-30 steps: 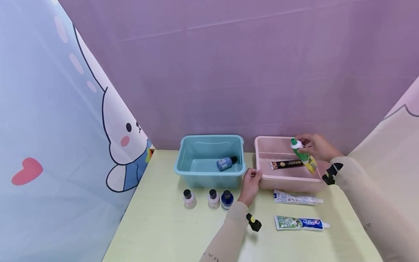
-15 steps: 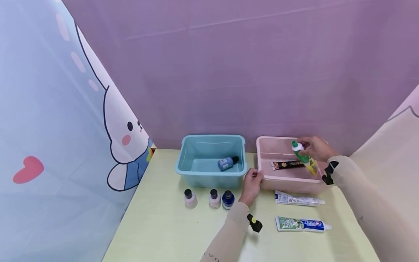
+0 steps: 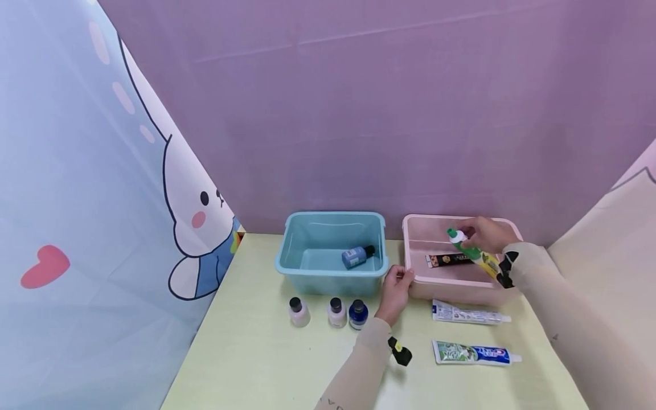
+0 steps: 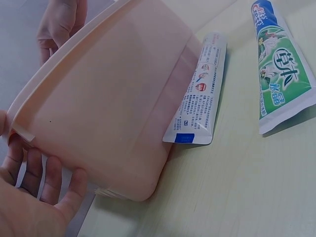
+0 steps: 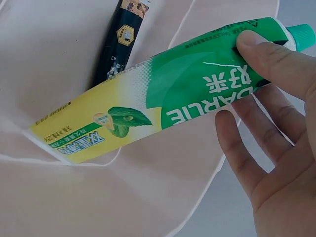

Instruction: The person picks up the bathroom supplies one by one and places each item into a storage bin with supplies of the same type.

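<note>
1. Left hand [image 3: 394, 293] first: fingers curled, pinching the near-left corner of the pink bin [image 3: 451, 291]. Its thumb was mostly cut off in the left wrist view.
2. Closest on the table [image 3: 256, 353] was a green-and-blue toothpaste tube [image 3: 472, 353], lying flat. The left wrist view chopped off its cap end.
3. Just past that, a white tube [image 3: 467, 313] lay alongside the bin's front wall; honestly couldn't tell if they touched. Over to the left stood a pale bottle [image 3: 299, 314], then a second pale bottle [image 3: 336, 316] and a dark blue bottle [image 3: 358, 316] close together, all black-capped.
4. Right hand [image 3: 489, 234]: thumb and fingers gripped a green-and-yellow tube [image 5: 153, 98] near its cap, tilted over the pink bin. Couldn't tell if its flat end touched anything. The wrist camera [image 3: 507, 269] crowded that end in the head view.
5. Underneath, a black tube [image 3: 448, 260] lay in the pink bin, its right part hidden by the held one.
6. Left of that sat a teal bin [image 3: 333, 283] with a blue bottle [image 3: 355, 258] on its side. Label too small to read.
7. Furthest back, a purple backdrop [image 3: 359, 114].
8. Versus half a second earlier: the right hand had shifted a little left and its tube leaned flatter. Left hand hadn't let go of the corner.
</note>
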`<state>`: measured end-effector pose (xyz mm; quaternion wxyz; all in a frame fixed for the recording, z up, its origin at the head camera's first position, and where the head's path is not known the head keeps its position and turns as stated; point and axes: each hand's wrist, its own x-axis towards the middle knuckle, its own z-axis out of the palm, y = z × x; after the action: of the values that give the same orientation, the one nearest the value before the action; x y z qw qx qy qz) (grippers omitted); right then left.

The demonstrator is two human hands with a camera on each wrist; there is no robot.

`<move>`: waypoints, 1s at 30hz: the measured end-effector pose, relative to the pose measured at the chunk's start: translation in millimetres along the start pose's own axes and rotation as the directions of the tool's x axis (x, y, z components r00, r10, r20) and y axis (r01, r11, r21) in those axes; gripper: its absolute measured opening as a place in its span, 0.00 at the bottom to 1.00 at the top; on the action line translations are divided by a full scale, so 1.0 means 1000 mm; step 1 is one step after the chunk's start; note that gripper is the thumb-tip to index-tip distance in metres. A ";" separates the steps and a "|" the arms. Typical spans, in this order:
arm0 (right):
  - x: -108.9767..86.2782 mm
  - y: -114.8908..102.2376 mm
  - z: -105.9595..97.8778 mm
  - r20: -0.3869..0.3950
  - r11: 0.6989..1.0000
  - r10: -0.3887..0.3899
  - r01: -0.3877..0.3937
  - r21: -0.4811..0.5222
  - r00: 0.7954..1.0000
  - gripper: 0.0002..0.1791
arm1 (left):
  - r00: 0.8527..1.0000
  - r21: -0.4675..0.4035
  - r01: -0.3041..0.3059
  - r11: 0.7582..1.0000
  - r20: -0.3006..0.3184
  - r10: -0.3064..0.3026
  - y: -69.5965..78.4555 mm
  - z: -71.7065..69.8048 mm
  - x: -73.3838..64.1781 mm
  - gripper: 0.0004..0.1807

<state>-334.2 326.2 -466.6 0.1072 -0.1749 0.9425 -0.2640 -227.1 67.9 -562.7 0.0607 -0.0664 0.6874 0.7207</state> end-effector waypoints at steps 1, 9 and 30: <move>0.001 0.000 0.001 0.008 1.000 -0.005 0.005 0.001 1.000 0.23 | 1.000 -0.001 -0.001 1.000 0.000 0.001 0.000 0.000 0.000 0.07; 0.005 -0.002 0.007 0.048 0.998 -0.064 0.063 0.030 0.997 0.19 | 1.000 -0.007 -0.010 1.000 0.005 0.010 -0.001 -0.001 -0.002 0.07; 0.010 -0.007 0.020 0.040 0.997 -0.082 0.082 0.012 0.996 0.24 | 1.000 -0.007 -0.013 1.000 -0.007 0.013 -0.003 0.001 0.000 0.06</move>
<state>-335.1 307.7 -481.0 0.1164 -0.2182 0.9307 -0.2695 -226.3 68.7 -565.2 0.0532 -0.0646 0.6856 0.7231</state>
